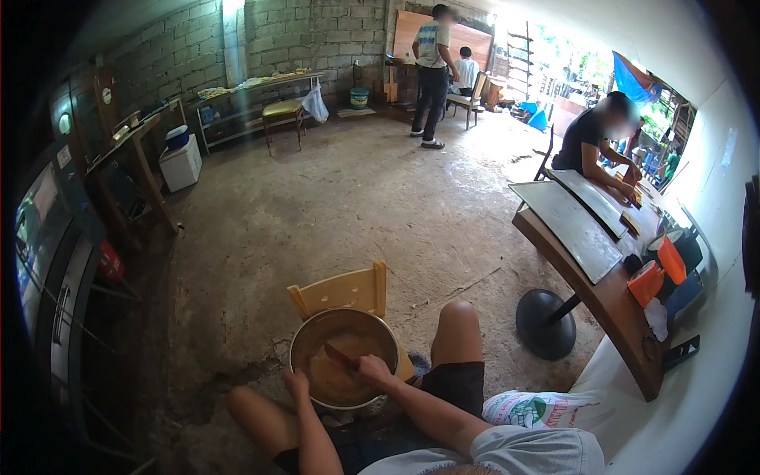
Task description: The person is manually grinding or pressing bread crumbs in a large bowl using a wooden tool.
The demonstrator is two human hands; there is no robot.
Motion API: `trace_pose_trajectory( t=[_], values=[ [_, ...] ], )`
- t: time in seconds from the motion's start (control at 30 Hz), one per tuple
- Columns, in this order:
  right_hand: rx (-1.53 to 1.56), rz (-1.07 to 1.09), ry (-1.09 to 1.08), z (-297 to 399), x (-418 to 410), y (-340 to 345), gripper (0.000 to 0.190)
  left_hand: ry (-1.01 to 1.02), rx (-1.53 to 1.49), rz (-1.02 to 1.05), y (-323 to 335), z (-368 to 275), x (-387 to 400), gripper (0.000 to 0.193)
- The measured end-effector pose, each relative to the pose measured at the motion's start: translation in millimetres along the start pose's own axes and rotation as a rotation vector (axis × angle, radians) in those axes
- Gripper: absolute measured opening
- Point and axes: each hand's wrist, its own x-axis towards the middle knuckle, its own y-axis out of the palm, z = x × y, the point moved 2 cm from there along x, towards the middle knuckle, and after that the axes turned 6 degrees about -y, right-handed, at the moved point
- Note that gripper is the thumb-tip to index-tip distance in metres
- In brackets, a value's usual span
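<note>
A deep round metal bowl [295, 335] stands on a yellow chair [341, 289] between my knees, the chair's backrest on the far side. Pale brown batter or a similar mixture [332, 380] covers its bottom. My left hand [297, 383] grips the bowl's near left rim. Over the bowl, my right hand [374, 369] is closed around a reddish-brown flat paddle [339, 355], whose blade points left into the bowl. Whether the blade's tip touches the mixture is hard to tell.
Right of me, a wooden table [594, 309] carries metal trays [570, 225] and an orange scale [646, 284]; a person [585, 139] works at its far end. A printed sack [534, 409] lies by my right thigh. Two more people are at the back. A metal oven [59, 309] stands left.
</note>
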Motion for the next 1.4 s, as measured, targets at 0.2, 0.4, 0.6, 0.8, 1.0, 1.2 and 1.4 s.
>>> trace_pose_trajectory(
  t=[0.2, 0.4, 0.6, 0.8, 1.0, 1.2, 1.4],
  values=[
    [-0.148, 0.070, 0.014, -6, 7, 5, 0.031, -0.315, -0.278, 0.042, 3, 7, -23, 0.057],
    [0.148, -0.318, -0.186, 15, 2, -5, 0.041, -0.516, -0.545, 0.149, 21, 37, -23, 0.053],
    [-0.100, -0.134, 0.009, -27, -1, 28, 0.039, -0.405, -0.523, 0.102, -6, 18, -50, 0.066],
    [0.161, -0.405, -0.258, -4, 14, -5, 0.027, 0.075, -0.444, 0.201, 4, 6, 9, 0.047],
    [-0.178, -0.149, 0.024, 5, 23, -13, 0.037, -0.209, -0.338, 0.111, 2, -11, -8, 0.041],
    [0.118, -0.407, -0.125, 11, 9, -14, 0.035, -0.235, -0.335, 0.118, -8, -16, -32, 0.038],
    [0.008, -0.335, -0.044, 15, 12, -8, 0.037, -0.180, -0.347, 0.098, -3, -5, -13, 0.041]
  ],
)
